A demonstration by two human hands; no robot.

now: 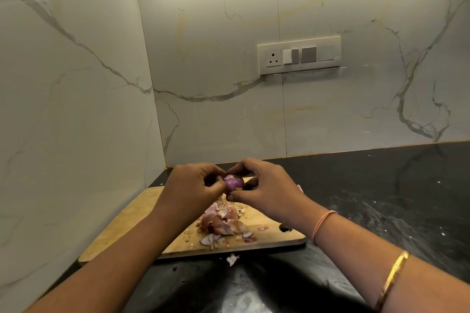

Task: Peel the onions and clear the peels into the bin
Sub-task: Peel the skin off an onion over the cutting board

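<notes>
A small purple onion is held above the wooden cutting board between both hands. My left hand grips its left side with curled fingers. My right hand pinches it from the right, thumb below and fingers over the top. A pile of pink and brown onion peels lies on the board under the hands. One loose peel lies on the black counter just in front of the board. No bin is in view.
The black stone counter stretches to the right and in front. White marble walls close off the left side and the back. A switch panel with a socket is on the back wall.
</notes>
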